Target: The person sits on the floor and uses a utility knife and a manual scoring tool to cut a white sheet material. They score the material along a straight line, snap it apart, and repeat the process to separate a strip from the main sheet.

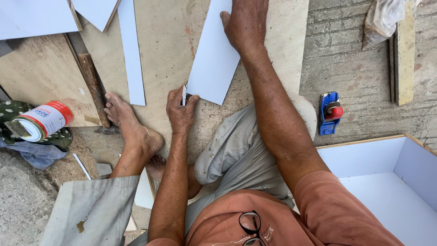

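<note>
While the person is sitting on the floor over a plywood board (168, 41), the left hand (181, 110) is pinching a small blade (184, 93), its fingers (175, 98) curled tight around the tool and the thumb pressing at the near corner of a white laminate sheet (214, 54). Just beyond those fingers, the sheet is lying flat on the plywood, running away from the body at a slight tilt. At its far end, the right hand (243, 23) is pressing down on it, fingers held together and flat, the thumb spread out onto the white surface.

To the outer side of the left fingers, a bare foot (129, 123) is resting on the board, its toes touching a rusty hammer (94, 86). A narrow white strip (132, 50) is lying between the hammer and the sheet. Further out from that foot, a red and white tin can (41, 120) is lying on its side on a dark cloth (13, 111).

Well apart from the right fingers, on the brick paving, a blue hand plane (328, 113) is sitting near a white-lined open box (387, 182). Folded glasses (250, 225) are hanging at the collar of the person's shirt.
</note>
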### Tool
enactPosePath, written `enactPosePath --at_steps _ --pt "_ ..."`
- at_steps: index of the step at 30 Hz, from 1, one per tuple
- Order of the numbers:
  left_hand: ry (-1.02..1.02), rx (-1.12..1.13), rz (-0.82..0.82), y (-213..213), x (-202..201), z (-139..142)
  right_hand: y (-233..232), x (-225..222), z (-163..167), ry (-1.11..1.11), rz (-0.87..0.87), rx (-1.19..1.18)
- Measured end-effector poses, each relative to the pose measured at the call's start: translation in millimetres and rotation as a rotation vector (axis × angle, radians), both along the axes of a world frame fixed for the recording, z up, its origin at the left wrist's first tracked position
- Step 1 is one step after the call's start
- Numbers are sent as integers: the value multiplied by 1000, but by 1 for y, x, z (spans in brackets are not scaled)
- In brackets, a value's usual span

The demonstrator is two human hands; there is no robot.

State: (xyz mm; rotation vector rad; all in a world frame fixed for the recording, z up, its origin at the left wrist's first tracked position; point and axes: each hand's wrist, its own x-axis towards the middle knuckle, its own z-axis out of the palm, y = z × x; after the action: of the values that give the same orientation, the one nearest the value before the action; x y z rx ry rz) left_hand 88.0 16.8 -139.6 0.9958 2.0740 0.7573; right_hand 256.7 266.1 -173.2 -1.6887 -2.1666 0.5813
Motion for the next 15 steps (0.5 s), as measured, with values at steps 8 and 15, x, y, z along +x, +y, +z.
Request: enactPosePath --at_steps 8,15 --pt "-1 -6 -6 -1 -1 -1 -1 -1 18 -11 87 23" --pt "-35 -26 16 4 0 3 -2 -3 27 -32 91 44"
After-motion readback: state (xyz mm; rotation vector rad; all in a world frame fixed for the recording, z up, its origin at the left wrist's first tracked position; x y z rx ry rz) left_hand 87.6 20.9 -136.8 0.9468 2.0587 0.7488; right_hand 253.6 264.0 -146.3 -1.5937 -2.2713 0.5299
